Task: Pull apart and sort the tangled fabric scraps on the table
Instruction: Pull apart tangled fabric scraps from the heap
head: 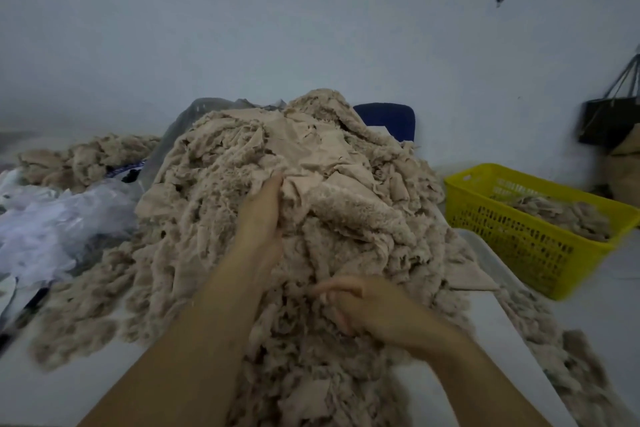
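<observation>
Pale, bare wall (311,28) fills the upper half of my view, and below it a white table (52,392) runs out in front of me. On the table, straight ahead, sits the heap of fabric scraps (346,156), beige and frayed. It is piled high and spills toward me and off to both sides.

My left hand (259,215) reaches up the front of the heap. Its fingers lie nearly straight against the cloth, and the tips press in under a smooth fold near the middle. It closes round nothing that I can see.

My right hand (363,305) is lower and nearer to me, down in the loose scraps at the foot of the heap. Its fingers (341,317) are curled inward. The hand is blurred, so I cannot tell whether a scrap is caught between them.

To the right, beside the table's edge, stands a yellow basket (519,253) with holes in its walls. A shallow layer of the same beige scraps (561,215) lies inside it. More scraps trail along the right side of the table (561,357).

On the far left lies a smaller pile (79,159) of the same cloth, well apart from the heap. Crumpled white plastic bags (52,229) lie between it and me. Behind the heap, a blue chair back (384,120) shows against the wall. A dark bag (606,121) hangs by its straps at the right edge.
</observation>
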Demonstrator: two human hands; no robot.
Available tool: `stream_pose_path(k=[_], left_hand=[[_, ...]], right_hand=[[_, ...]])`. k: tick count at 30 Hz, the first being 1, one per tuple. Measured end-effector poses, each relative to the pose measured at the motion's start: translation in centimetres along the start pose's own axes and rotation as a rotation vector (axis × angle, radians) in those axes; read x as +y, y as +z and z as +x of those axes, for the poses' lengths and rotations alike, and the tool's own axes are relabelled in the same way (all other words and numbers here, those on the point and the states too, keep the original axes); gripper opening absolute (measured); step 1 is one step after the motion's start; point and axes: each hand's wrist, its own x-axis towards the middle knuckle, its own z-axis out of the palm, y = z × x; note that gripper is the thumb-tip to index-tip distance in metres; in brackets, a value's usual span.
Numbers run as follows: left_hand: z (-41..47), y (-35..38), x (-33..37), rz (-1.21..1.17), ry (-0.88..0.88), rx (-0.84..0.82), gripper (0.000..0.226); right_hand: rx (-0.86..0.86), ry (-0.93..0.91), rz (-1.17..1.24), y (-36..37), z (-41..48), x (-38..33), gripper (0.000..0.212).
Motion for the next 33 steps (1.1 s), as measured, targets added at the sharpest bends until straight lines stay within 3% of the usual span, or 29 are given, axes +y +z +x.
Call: stream_pose_path(k=[1,3,6,9,12,13,15,17,19,20,24,26,27,29,33], left_hand=[[0.2,0.1,0.7,0.005,0.057,-0.041,0.03],[-0.1,0.5,1.7,0.063,0.128,-0.113,0.021],[-0.7,0.8,0.8,0.305,0.116,-0.322,0.016],[-1.4,0.4,-0.9,0.448,-0.017,-0.503,0.028],[-0.4,-2.0,-0.4,0.448,-0.057,-0.678,0.047],[0.3,-3.3,0.2,0.492,0.005,-0.688,0.047],[2.1,-6.0,1.0,0.729,0.167,-0.55,0.036],[3.2,-8.6,0.6,1.13,0.273,-0.445,0.036],[3.4,-10.1,-0.7,1.45,0.346,-0.488,0.037],[3.3,-10.5,-1.3,1.458,0.419,-0.496,0.03],[2.8,-10.6,-0.6,1.012,0.564,-0.363,0.034],[2.3,-10.3,0.2,0.914,0.601,-0.355,0.037],[2.0,-10.1,0.6,0.868,0.614,-0.334,0.037],[2.1,-10.0,1.5,0.707,0.596,-0.261,0.039],[2.7,-9.7,2.1,0.308,0.355,-0.151,0.04]], right_hand=[[-0.061,0.028,-0.052,-0.6,-0.2,-0.2,0.024],[-0.016,0.024,-0.067,-1.3,0.1,-0.8,0.026],[0.334,0.014,0.336,-1.2,2.4,-1.6,0.032],[0.385,-0.007,0.626,0.8,5.0,-2.2,0.017],[0.476,-0.021,0.781,1.0,5.9,-1.9,0.042],[0.56,-0.045,0.912,0.1,5.7,-1.6,0.038],[0.764,-0.164,1.265,-3.0,4.5,-0.8,0.012],[0.915,-0.24,1.44,-3.8,4.0,-0.1,0.029],[0.946,-0.113,1.295,-2.2,4.8,0.3,0.039],[0.921,-0.03,1.134,-0.6,5.7,0.2,0.038],[0.621,0.02,0.242,5.5,9.1,-1.0,0.024],[0.493,-0.035,-0.01,7.0,10.4,-1.7,0.012],[0.468,-0.065,-0.115,7.3,10.8,-2.2,0.016],[0.503,-0.086,-0.217,7.1,11.1,-3.0,0.031],[0.63,-0.099,-0.165,5.2,10.7,-4.0,0.038]])
